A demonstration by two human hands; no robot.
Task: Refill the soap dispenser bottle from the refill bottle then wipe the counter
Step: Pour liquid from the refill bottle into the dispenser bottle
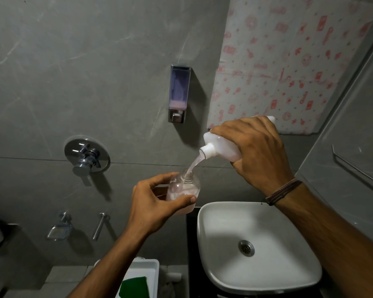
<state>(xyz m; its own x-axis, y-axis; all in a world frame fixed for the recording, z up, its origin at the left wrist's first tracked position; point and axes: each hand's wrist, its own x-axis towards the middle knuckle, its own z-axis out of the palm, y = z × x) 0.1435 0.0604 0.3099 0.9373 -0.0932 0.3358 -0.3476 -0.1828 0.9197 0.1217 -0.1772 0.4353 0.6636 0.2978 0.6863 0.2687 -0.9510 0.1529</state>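
No writing or label can be read on either bottle. The right hand [256,151] grips the white refill bottle [222,147], tipped with its open neck pointing down toward eight o'clock, and a pale pinkish stream of soap [193,164] runs from it into the mouth of the soap dispenser bottle [184,192]. That bottle is clear and rounded, with no pump on it, part filled with milky pink liquid (the level is hard to judge through the fingers). The left hand [153,207] wraps around it, thumb across its front, holding it upright in the air just beyond the eleven o'clock corner of the white basin [213,233]. A brown cord bracelet [283,191] circles the right wrist. On the grey wall at twelve o'clock from the bottles hangs a wall dispenser [179,93] with a little pink liquid at its bottom. At six o'clock a white tray [151,267] holds a green cloth [134,287].
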